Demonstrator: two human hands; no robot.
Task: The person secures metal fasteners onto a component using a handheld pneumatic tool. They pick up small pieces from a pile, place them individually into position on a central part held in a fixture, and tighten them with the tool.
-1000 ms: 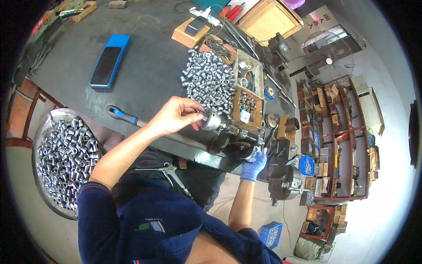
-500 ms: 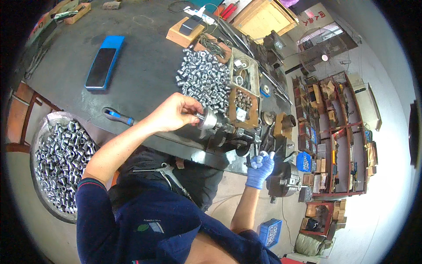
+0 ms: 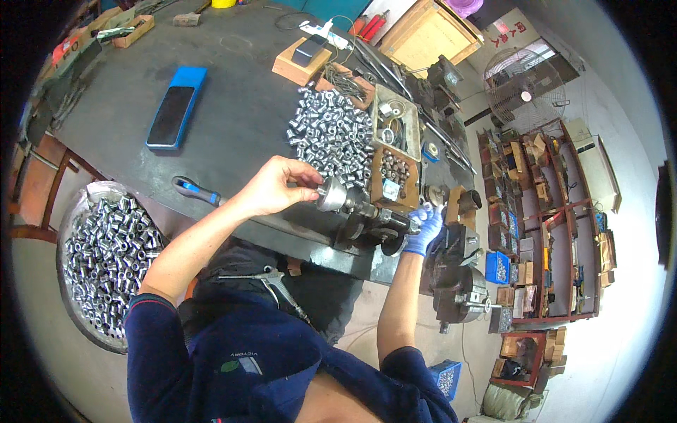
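Note:
A small bench-mounted spindle device (image 3: 367,211) with a round metal chuck (image 3: 330,195) sits at the table's front edge. My bare left hand (image 3: 278,187) is at the chuck's left face, thumb and fingertips pinched close to its centre; whatever lies between them is too small to make out. My right hand (image 3: 426,229), in a blue glove, is curled round the crank handle at the device's right end, which it mostly hides. Just behind the chuck lies a heap of short shiny metal sleeves (image 3: 330,134).
A round metal basin (image 3: 70,282) full of similar sleeves stands at left. On the table are a phone on a blue box (image 3: 173,109), a blue-black handled tool (image 3: 195,189) and a cardboard box of small parts (image 3: 395,176). An air gun (image 3: 271,282) lies across my lap. A vise (image 3: 458,292) stands right.
My right hand has swung up and away from me, from below the device's right end to beside it. My left hand stays at the chuck. The view has shifted slightly.

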